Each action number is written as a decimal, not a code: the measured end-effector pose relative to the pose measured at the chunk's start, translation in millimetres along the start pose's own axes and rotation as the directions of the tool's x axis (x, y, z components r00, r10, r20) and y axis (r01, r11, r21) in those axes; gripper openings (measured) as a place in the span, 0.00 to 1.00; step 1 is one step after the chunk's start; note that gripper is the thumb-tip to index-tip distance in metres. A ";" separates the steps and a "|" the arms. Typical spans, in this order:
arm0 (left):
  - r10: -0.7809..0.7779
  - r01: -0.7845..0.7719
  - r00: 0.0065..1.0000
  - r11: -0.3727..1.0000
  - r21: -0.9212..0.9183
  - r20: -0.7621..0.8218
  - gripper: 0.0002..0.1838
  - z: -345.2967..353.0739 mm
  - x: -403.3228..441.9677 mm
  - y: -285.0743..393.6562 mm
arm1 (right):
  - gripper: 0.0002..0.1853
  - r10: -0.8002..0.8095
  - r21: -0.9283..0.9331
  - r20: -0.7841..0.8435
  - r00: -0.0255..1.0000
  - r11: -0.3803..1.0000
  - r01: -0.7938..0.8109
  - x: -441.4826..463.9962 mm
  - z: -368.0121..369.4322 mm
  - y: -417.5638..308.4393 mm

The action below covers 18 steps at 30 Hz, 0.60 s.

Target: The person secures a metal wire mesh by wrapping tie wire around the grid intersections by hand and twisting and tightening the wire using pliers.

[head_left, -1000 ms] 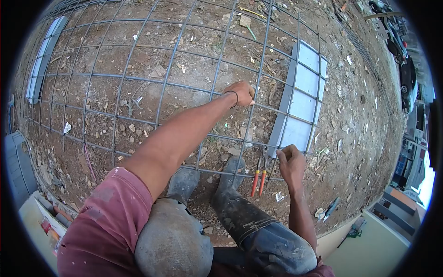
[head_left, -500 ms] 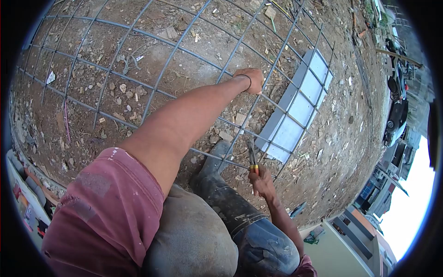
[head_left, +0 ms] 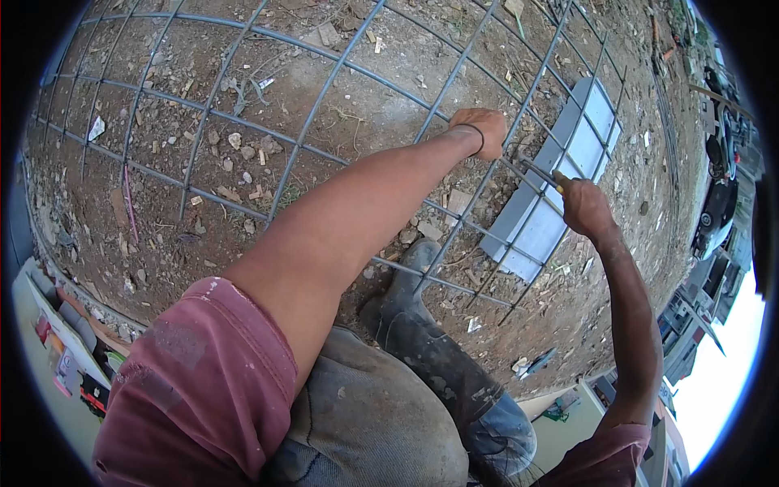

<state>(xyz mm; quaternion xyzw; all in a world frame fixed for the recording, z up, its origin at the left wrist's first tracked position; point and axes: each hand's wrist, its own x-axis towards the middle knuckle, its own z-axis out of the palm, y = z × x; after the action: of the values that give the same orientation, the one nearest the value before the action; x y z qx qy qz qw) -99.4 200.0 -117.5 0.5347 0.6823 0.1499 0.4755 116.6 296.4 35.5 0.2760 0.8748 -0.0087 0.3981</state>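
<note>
A mesh of tied rebar (head_left: 337, 61) spreads across the view above the ground. My left hand (head_left: 484, 133), with a dark band at its wrist, is closed in a fist around a bar of the mesh near a crossing. To its right, my right hand (head_left: 587, 209) grips a pair of pliers (head_left: 542, 173) with yellow handles. The dark jaws point left toward the bar beside my left hand. Whether they touch it I cannot tell. Beneath the mesh on that side lies a long light-grey box-like piece (head_left: 586, 150).
Dirt ground (head_left: 324, 114) is strewn with stones and scraps. My boot (head_left: 414, 272) stands near the mesh's near edge. A white board with items (head_left: 69, 345) is at lower left. Parked cars (head_left: 718, 195) and buildings are at the far right.
My right hand has lifted the pliers from beside my boot up and right to the mesh, near my left hand. The view has shifted; my left hand still grips the mesh.
</note>
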 end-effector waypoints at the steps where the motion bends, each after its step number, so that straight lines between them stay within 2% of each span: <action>1: 0.000 0.000 1.000 1.000 0.003 0.004 0.12 0.0 -0.1 0.5 | 0.25 -0.048 0.031 -0.032 0.998 0.998 0.049 4.9 6.9 3.0; 2: -0.002 0.002 1.000 1.000 -0.005 0.005 0.12 0.6 0.1 0.4 | 0.28 -0.097 0.060 -0.066 0.993 0.993 0.101 8.1 4.5 -1.8; 3: -0.004 0.004 1.000 1.000 -0.011 0.005 0.13 0.2 0.7 0.4 | 0.34 -0.042 0.073 0.088 0.995 0.997 0.036 10.3 -6.0 -8.3; 8: -0.020 0.019 1.000 1.000 0.005 0.024 0.12 -0.5 1.1 0.9 | 0.35 -0.085 0.144 0.037 0.996 0.986 0.079 13.5 -3.4 -11.7; 12: -0.022 0.022 1.000 1.000 0.004 0.020 0.12 -2.8 -0.2 2.3 | 0.36 -0.065 0.079 0.059 0.996 0.995 0.061 14.3 -8.5 -16.2; 14: -0.019 0.019 1.000 1.000 -0.002 0.014 0.12 -0.4 -0.2 1.6 | 0.27 -0.028 -0.046 0.051 0.998 0.998 0.031 10.2 -16.1 -21.7; 15: -0.016 0.016 1.000 1.000 -0.006 0.004 0.12 -0.5 0.5 1.1 | 0.27 -0.026 -0.044 0.051 0.998 0.999 0.028 8.8 -22.4 -24.2; 16: -0.015 0.015 1.000 1.000 -0.003 0.005 0.12 -1.6 1.6 0.6 | 0.21 -0.030 -0.113 0.052 0.998 0.993 0.035 8.7 -30.2 -27.3; 17: -0.012 0.012 0.999 1.000 0.008 0.044 0.12 -3.3 2.1 0.7 | 0.17 -0.034 -0.183 0.054 0.998 0.982 0.043 9.4 -34.2 -29.0; 18: -0.008 0.006 0.997 1.000 0.017 0.081 0.12 -5.1 2.1 1.1 | 0.17 -0.032 -0.183 0.053 0.998 0.982 0.042 10.0 -33.6 -26.2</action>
<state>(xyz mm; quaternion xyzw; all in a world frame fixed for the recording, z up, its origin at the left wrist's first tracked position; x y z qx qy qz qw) -102.8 203.8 -115.2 0.5420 0.6655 0.1205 0.4988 75.2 286.9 46.1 0.2213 0.8667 0.0581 0.4433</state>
